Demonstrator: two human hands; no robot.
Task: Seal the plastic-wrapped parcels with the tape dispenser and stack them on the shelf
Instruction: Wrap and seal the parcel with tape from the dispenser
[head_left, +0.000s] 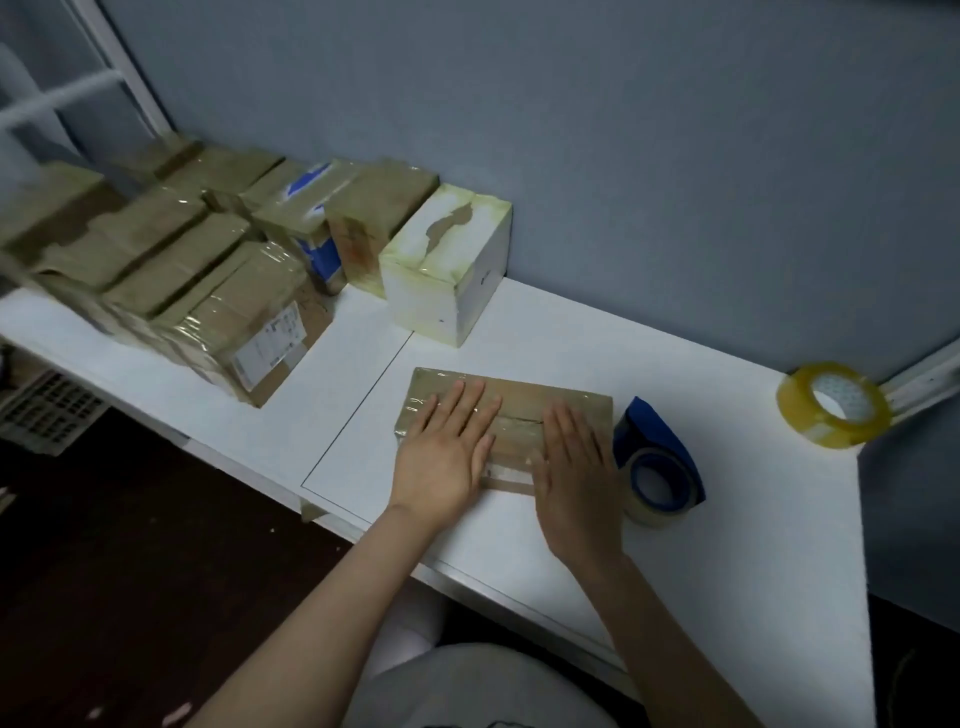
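A flat brown parcel (524, 402) wrapped in clear plastic lies on the white table (727, 519) in front of me. My left hand (447, 457) presses flat on its left half with straight fingers. My right hand (576, 473) lies flat on its right half, fingers straight. The blue tape dispenser (657, 462) with a clear roll stands on the table just right of the parcel, untouched.
A spare yellowish tape roll (834, 405) sits at the table's far right corner. A white taped box (447, 265) stands behind the parcel. Several wrapped brown parcels (197, 270) are stacked along the wall at left. A dark floor lies below the table's front edge.
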